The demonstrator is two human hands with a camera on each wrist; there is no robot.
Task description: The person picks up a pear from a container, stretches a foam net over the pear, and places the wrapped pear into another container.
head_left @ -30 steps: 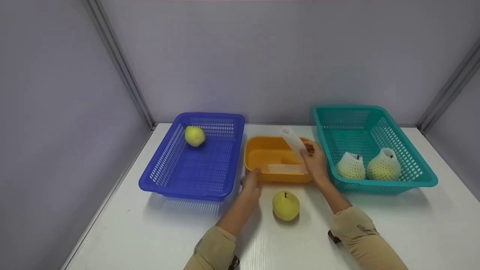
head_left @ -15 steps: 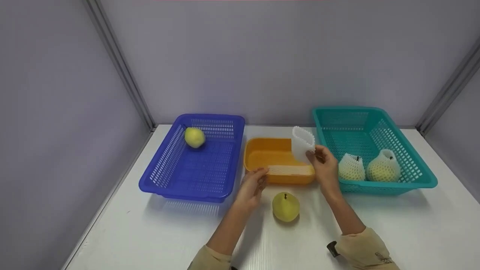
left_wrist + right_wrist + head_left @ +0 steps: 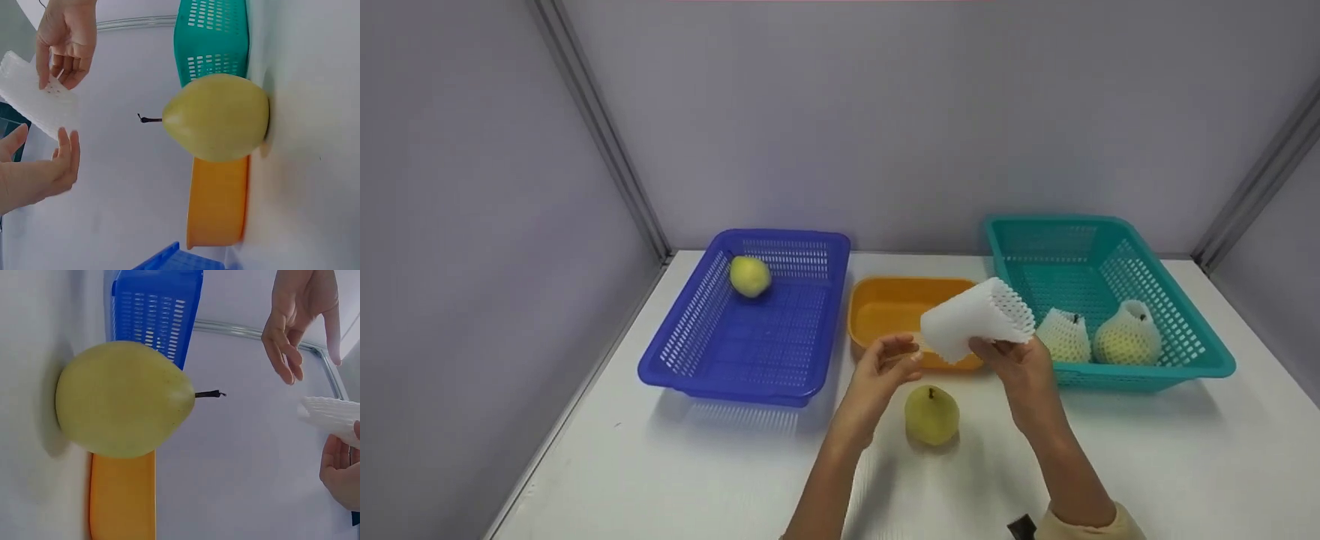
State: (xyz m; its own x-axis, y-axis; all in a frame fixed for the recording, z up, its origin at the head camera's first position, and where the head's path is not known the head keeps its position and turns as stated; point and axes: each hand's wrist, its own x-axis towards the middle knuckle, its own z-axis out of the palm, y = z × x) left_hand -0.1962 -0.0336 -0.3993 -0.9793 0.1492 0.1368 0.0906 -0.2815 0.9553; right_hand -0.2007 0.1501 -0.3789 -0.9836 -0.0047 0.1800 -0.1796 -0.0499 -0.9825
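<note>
Fingers of the right hand (image 3: 1021, 375) pinch a white foam net (image 3: 969, 322) by its lower edge; those of the left hand (image 3: 877, 384) are loosely bent, grasping nothing, just beside the net's left end. Half a second ago the net stood with its mouth up over the orange tray (image 3: 911, 280) and the left hand was at the tray's near rim; now the net is tipped sideways, opened to a tube, and the left hand has drawn back. I judge the net ready for use, while the nearest pear (image 3: 931, 415) stands bare on the table, stem up. Farther out, the blue basket (image 3: 765, 337) holds one bare pear and the teal basket (image 3: 1050, 281) two netted ones. The tray's near side is mostly covered; its contents there I cannot tell. The right wrist view cuts off the net.
</note>
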